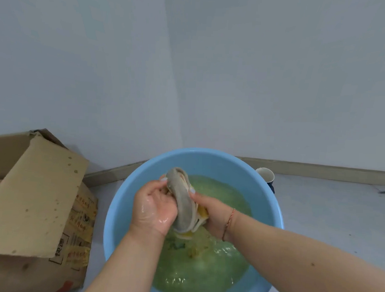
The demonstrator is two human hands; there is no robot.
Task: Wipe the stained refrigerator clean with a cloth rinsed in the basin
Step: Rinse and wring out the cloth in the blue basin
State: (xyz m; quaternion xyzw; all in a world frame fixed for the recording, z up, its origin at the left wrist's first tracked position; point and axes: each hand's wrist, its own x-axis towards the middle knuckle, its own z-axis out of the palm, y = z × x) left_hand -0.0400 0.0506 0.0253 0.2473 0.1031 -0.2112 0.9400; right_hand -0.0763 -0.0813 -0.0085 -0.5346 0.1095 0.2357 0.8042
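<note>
Head view: bunched grey-and-yellow wet cloth (183, 203)

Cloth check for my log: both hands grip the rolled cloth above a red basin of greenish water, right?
Not quite: the head view shows the basin is light blue. Otherwise yes: left hand and right hand grip the rolled cloth above greenish water.

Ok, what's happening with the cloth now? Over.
Left hand and right hand both grip the cloth. Cloth bunched above the basin, water greenish. Nothing blocking.
</note>
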